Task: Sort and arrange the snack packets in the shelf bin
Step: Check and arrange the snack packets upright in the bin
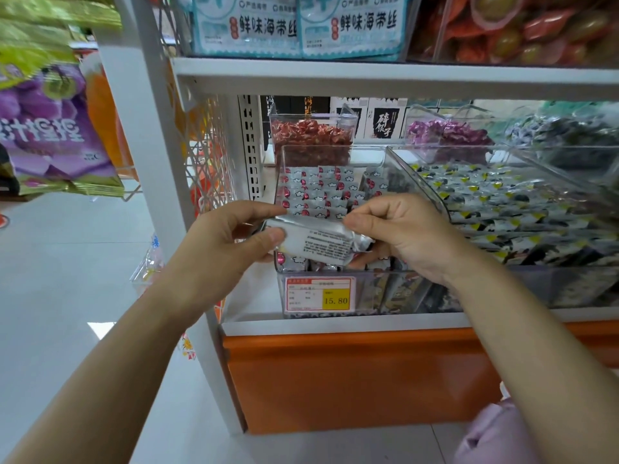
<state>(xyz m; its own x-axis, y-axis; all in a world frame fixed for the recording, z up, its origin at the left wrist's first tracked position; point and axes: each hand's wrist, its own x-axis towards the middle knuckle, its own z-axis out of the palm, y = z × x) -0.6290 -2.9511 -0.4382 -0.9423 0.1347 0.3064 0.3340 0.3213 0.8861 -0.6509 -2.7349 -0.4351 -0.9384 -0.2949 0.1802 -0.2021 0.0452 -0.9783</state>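
Left hand [227, 242] and right hand [408, 236] together hold one silver packet [321, 241] by its two ends. The left thumb lies across the packet's left end, with the curled fingers behind it. The right thumb and forefinger pinch the packet's upper right corner, and the other right fingers curl below. The packet shows its printed back and slopes slightly down to the right.

It hangs between the hands, in front of the upper front wall of a clear bin [368, 149] and above a yellow-and-white price label [320, 294] on that wall. Inside the bin, matching packets [318, 192] with red dots and cloud marks stand in overlapping rows.

Just right of it, a second clear bin [415, 175] holds packets with yellow triangles [502, 202]. Behind stand smaller bins of red sweets [310, 139] and purple sweets [449, 135].

All the bins rest on a white shelf [335, 324] over an orange panel [351, 380]. The shelf above carries pale blue packs [268, 25]. A purple bag [50, 128] hangs at far left.
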